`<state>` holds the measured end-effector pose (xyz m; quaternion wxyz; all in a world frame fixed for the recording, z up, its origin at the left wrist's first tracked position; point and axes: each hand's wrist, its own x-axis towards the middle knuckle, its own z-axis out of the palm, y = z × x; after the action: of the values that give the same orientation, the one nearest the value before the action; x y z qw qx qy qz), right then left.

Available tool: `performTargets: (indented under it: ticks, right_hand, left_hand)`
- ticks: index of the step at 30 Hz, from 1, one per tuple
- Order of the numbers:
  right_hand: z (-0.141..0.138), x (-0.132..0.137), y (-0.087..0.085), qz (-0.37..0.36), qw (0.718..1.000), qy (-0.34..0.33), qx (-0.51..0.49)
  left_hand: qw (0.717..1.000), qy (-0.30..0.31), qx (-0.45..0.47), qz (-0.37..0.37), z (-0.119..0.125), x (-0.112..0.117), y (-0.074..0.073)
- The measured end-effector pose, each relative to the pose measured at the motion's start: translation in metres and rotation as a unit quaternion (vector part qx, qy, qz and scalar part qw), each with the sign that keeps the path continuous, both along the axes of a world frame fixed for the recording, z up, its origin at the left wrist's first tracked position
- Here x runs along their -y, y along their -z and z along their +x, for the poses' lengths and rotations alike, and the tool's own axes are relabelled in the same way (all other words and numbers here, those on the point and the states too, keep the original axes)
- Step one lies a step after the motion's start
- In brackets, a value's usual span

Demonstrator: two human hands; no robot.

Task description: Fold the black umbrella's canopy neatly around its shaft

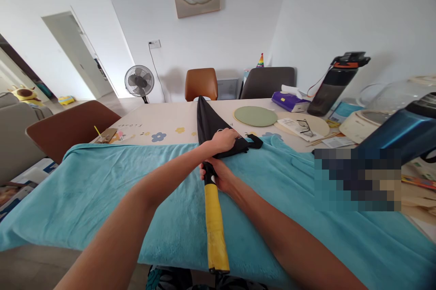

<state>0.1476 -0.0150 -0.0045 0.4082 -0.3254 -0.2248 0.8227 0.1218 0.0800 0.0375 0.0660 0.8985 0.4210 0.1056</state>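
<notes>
A folded black umbrella (206, 119) with a long yellow handle (215, 226) lies along the middle of a turquoise towel (102, 190), its tip pointing away from me. My left hand (223, 140) is closed over the gathered black canopy just above the handle. My right hand (218, 176) grips the shaft where the black part meets the yellow handle, partly under the umbrella. A black strap end (255, 141) sticks out to the right of my left hand.
The table (170, 122) beyond holds a green round mat (255, 116), glasses on a paper (304, 127), a purple tissue box (289, 101), a dark bottle (335, 83) and a blue flask (398, 131). Chairs (200, 83) stand at the far side and left; a fan (139, 82) is behind.
</notes>
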Motion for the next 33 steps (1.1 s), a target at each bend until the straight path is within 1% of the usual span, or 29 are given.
performTargets:
  ticks: [3, 6, 9, 13, 17, 21, 25, 28, 31, 33]
  right_hand:
    - [-0.001, -0.001, 0.002, 0.008, 1.000, 0.005, 0.005]
    - [-0.002, -0.003, 0.004, 0.014, 1.000, 0.008, 0.006]
    - [-0.003, -0.003, 0.006, 0.023, 1.000, 0.011, -0.006]
    - [-0.003, -0.002, 0.006, 0.028, 0.999, 0.020, 0.004]
    - [-0.003, -0.002, 0.005, 0.037, 0.999, 0.006, -0.003]
    - [-0.002, -0.002, 0.005, 0.024, 1.000, -0.001, 0.001]
    - [-0.001, -0.001, 0.006, 0.019, 1.000, -0.006, 0.010]
    - [-0.001, -0.001, 0.005, 0.016, 1.000, -0.007, 0.011]
    - [0.000, -0.001, 0.003, 0.009, 1.000, -0.005, 0.009]
    - [0.000, -0.001, 0.001, -0.001, 1.000, -0.005, 0.009]
  left_hand:
    - [0.998, 0.042, -0.034, 0.012, 0.022, -0.018, 0.018]
    - [0.997, 0.050, -0.052, -0.009, 0.031, -0.029, 0.028]
    - [0.998, 0.040, -0.043, -0.021, 0.032, -0.030, 0.030]
    - [1.000, -0.003, 0.028, 0.005, 0.027, -0.027, 0.027]
    - [0.990, -0.054, 0.116, 0.059, 0.019, -0.022, 0.020]
    - [0.975, -0.087, 0.187, 0.086, 0.006, -0.017, 0.004]
    - [0.957, -0.110, 0.252, 0.087, -0.012, -0.019, -0.018]
    - [0.943, -0.115, 0.301, 0.083, -0.030, -0.021, -0.030]
    - [0.926, -0.127, 0.350, 0.058, -0.052, -0.019, -0.034]
    - [0.907, -0.133, 0.398, 0.041, -0.069, -0.016, -0.033]
